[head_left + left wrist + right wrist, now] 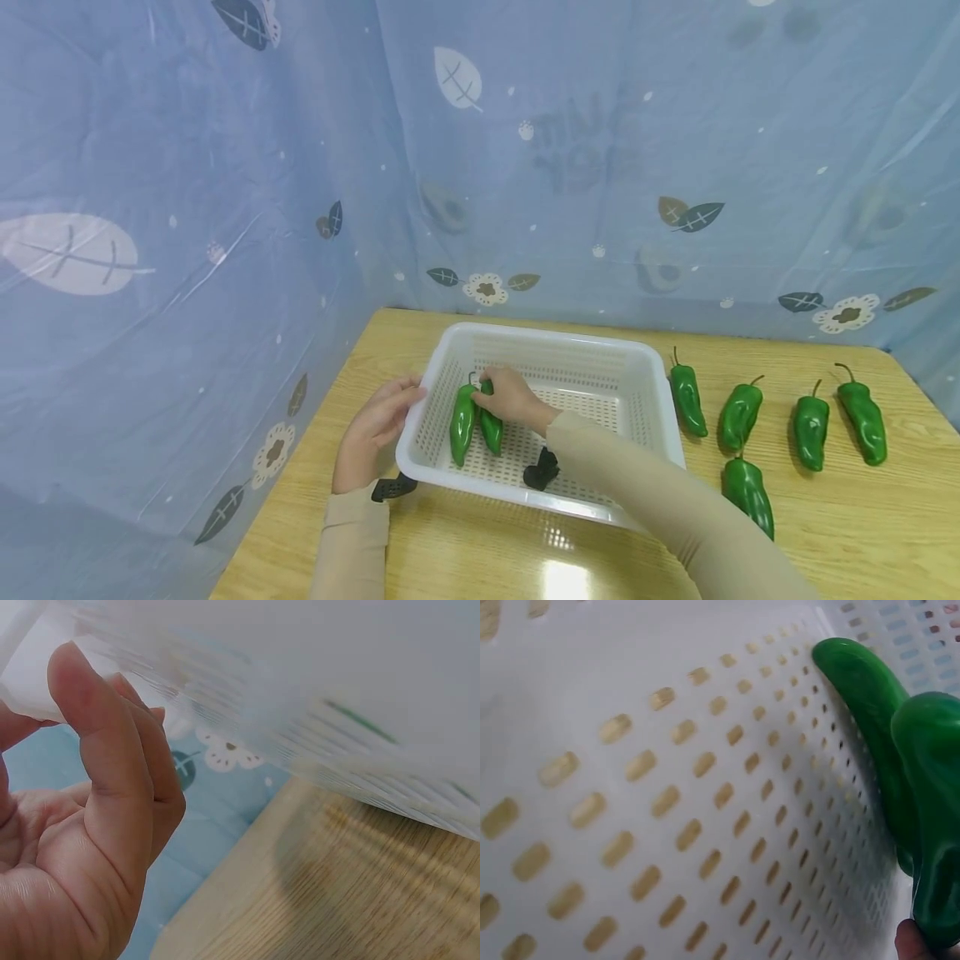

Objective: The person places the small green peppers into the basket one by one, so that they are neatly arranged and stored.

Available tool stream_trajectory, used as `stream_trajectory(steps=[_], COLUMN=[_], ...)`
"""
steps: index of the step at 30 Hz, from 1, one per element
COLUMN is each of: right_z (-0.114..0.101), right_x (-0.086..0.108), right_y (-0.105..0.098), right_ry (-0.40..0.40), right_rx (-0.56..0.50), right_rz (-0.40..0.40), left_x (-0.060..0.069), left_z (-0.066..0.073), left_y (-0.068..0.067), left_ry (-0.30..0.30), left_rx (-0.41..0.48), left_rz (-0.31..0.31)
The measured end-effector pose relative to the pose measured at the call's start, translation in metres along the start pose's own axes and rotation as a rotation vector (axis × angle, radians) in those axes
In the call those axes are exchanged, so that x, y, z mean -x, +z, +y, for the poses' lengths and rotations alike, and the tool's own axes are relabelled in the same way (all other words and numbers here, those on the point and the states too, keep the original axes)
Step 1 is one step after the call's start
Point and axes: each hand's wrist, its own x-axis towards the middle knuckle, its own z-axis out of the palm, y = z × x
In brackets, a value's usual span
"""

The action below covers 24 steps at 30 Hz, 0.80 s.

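A white perforated plastic basket [540, 493] stands on the wooden table, with my left hand [382, 421] gripping its left rim. Seen from the left wrist, the fingers [112, 765] curl up against the outside of the basket wall. Inside the basket, my right hand [513, 396] pinches a green pepper [491, 429] near its upper end. Another green pepper [462, 425] lies just left of it, along the basket's left side. The right wrist view shows the held pepper [934, 802] in front of the other one [862, 682], with one fingertip at its lower end.
Several more green peppers lie on the table right of the basket, among them one beside its wall [687, 398], one nearer the front [747, 496] and one at the far right [864, 421]. A blue patterned curtain [525, 167] closes off the back and left.
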Motion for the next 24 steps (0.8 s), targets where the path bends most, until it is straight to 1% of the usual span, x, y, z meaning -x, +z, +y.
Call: stream_trajectory(steps=[3, 7, 11, 13, 16, 19, 21, 24], right_z=[0.000, -0.001, 0.000, 0.001, 0.002, 0.001, 0.001, 0.000], right_x=[0.001, 0.002, 0.003, 0.003, 0.004, 0.004, 0.004, 0.004], right_y=[0.002, 0.004, 0.006, 0.007, 0.007, 0.007, 0.008, 0.008], right_ry=[-0.008, -0.006, 0.007, 0.016, 0.032, 0.046, 0.054, 0.060], right_rx=[0.000, 0.019, 0.046, 0.047, 0.047, 0.048, 0.052, 0.062], right_rz=[-0.006, -0.009, -0.003, -0.003, -0.004, -0.010, -0.017, -0.026], left_x=[-0.003, -0.006, -0.006, -0.006, -0.007, -0.008, -0.008, -0.006], left_z=[-0.006, -0.012, -0.015, -0.016, -0.017, -0.019, -0.018, -0.011], left_y=[-0.004, -0.009, -0.010, -0.010, -0.012, -0.014, -0.013, -0.007], left_ry=[-0.004, 0.007, 0.031, 0.042, 0.069, 0.074, 0.054, 0.001], left_rx=[-0.010, -0.041, -0.069, -0.068, -0.058, -0.047, -0.033, -0.011], left_rz=[0.018, 0.023, 0.011, 0.003, -0.029, -0.036, -0.018, 0.021])
